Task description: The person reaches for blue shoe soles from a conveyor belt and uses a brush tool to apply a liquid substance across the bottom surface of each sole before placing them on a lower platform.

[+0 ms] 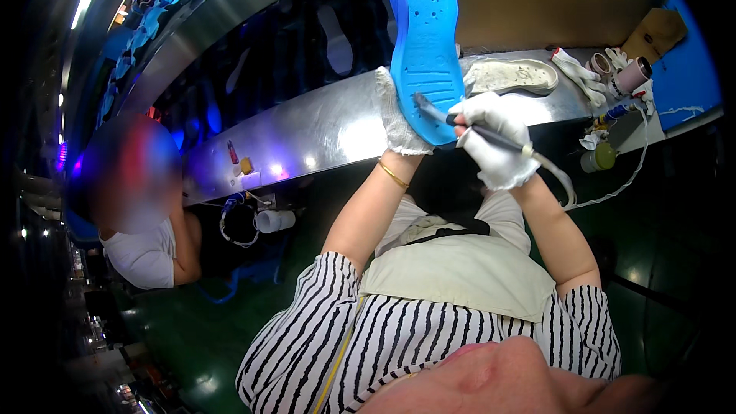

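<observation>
A bright blue shoe sole [430, 38] stands tilted up over the metal ledge, its holed and ribbed face toward me. My left hand [400, 119], in a whitish knit glove, grips the sole along its left and lower edge; most of its fingers are hidden behind it. In my right hand [497, 138], also gloved, is a dark-handled brush [434, 110], held like a pen. Its bristles touch or nearly touch the sole's lower ribbed part. A pale tube [558, 172] runs from the handle's rear end.
Behind the metal ledge [314, 130] runs a dark belt carrying several soles [335, 40]. A white sole [512, 76], gloves [576, 77] and a pinkish cylinder [634, 75] lie right. A lidded jar [599, 157] hangs below. A co-worker [142, 253] sits left, near a white cup [276, 221].
</observation>
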Demonstrator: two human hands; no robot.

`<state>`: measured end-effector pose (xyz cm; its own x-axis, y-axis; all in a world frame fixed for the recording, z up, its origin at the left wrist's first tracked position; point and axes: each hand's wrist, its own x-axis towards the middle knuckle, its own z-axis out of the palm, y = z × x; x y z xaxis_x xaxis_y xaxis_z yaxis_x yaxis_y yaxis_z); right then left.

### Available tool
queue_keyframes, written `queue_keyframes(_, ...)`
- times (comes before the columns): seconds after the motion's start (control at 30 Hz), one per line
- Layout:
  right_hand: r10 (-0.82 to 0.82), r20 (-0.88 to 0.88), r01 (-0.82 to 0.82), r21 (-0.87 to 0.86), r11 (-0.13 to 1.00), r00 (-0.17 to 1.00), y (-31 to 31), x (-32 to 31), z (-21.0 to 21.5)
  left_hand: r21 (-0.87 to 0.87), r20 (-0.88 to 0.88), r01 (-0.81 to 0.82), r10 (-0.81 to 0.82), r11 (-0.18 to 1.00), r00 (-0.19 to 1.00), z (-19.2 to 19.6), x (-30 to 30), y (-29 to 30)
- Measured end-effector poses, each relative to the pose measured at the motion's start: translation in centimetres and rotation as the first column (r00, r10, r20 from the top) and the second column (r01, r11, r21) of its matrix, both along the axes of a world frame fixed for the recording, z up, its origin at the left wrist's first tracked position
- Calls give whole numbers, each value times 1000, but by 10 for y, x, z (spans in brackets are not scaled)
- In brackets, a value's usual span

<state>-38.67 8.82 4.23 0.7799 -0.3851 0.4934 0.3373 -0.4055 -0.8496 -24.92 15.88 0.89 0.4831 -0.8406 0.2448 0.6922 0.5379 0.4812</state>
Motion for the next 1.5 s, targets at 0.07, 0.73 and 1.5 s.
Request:
queue_keyframes(0.07, 44, -13, -42, 84, 996, 999, 12, -1, 1, -102, -61, 62, -69, 993, 996, -1, 3, -4)
queue_keyframes(0.73, 82, -104, -58, 217, 974, 991, 3, -4, -14, -148, 70, 31, -20, 989, 997, 15, 23, -1)
queue_keyframes(1.5, 206, 12, -191, 435, 880, 978, -16, -10, -19, -11, 32, 312, -312, 950, 950, 24, 42, 1)
